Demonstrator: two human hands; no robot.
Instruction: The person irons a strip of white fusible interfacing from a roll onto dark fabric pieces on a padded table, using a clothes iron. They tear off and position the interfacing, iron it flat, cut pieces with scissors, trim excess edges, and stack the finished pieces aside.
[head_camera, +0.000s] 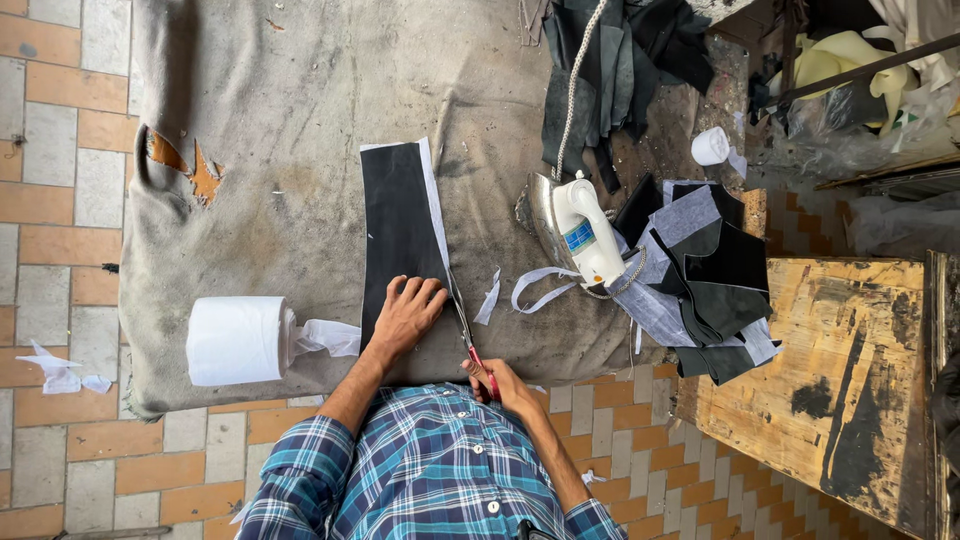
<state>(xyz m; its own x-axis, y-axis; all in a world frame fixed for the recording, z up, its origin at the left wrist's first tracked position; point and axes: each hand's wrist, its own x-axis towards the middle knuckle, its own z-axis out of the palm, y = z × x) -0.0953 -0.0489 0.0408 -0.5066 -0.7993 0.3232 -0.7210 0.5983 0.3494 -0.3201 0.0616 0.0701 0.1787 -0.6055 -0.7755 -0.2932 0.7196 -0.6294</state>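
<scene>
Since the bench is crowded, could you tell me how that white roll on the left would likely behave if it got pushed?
The white roll lies on its side near the table edge, so it would probably roll. Its loose tail suggests thin, floppy material that may unwind. It looks light for its bulk.

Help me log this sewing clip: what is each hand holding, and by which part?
Right hand grips red-handled metal scissors by the handles. Left hand holds nothing; it presses flat on the black fabric strip.

1 iron (585, 228), 1 scissors (468, 335), 2 white rolls (238, 341) (710, 146), 1 black strip (398, 225)
</scene>
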